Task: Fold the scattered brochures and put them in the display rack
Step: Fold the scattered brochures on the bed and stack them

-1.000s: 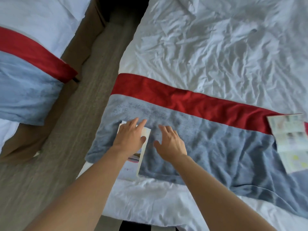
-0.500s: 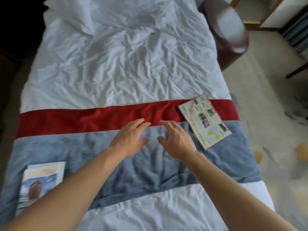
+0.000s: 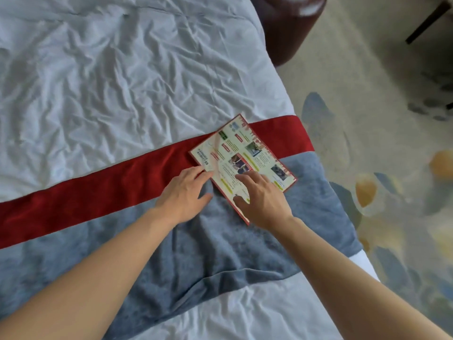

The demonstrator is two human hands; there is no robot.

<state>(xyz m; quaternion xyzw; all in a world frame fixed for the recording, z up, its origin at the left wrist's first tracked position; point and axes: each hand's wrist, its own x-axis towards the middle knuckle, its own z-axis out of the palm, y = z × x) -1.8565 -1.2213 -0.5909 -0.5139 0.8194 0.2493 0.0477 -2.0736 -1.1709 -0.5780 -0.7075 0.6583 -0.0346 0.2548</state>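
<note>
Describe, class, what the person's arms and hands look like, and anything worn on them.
Both forearms are bare, with no sleeves in view. The left hand and right hand wear no gloves, rings, watch or bracelets. No markings show.

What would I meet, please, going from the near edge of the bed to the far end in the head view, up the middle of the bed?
White sheet at the near edge → blue-grey runner band → red band → crumpled white duvet. The brochure straddles the blue-grey and red bands, so it is left out.
</note>
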